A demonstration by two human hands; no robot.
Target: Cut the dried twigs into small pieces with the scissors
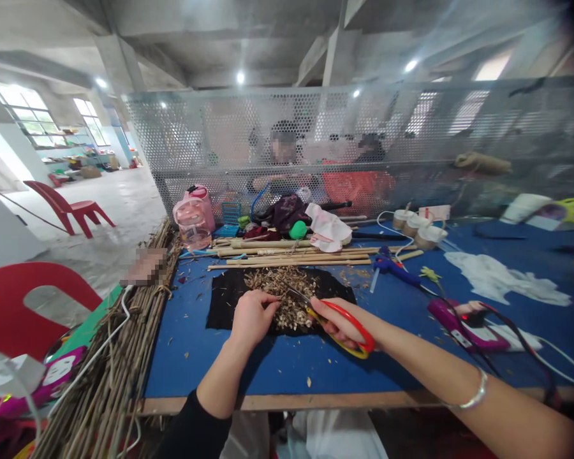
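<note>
My right hand (337, 319) is closed on a pair of scissors (363, 338) with red and yellow handles. Their blades point left, over a pile of dry brown plant bits (294, 312). The pile lies on a black cloth (224, 299) on the blue tabletop. At the left side of the pile, my left hand (256, 312) pinches with thumb and forefinger together near the blade tips. Whatever is between those fingers is too small to make out.
Bamboo sticks (296, 260) lie behind the cloth. A blue glue gun (395, 268), a purple power strip (469, 328) and cables are at right. Bundled dry stalks (110, 357) line the left edge. A perforated metal screen (243, 140) stands behind, with people beyond.
</note>
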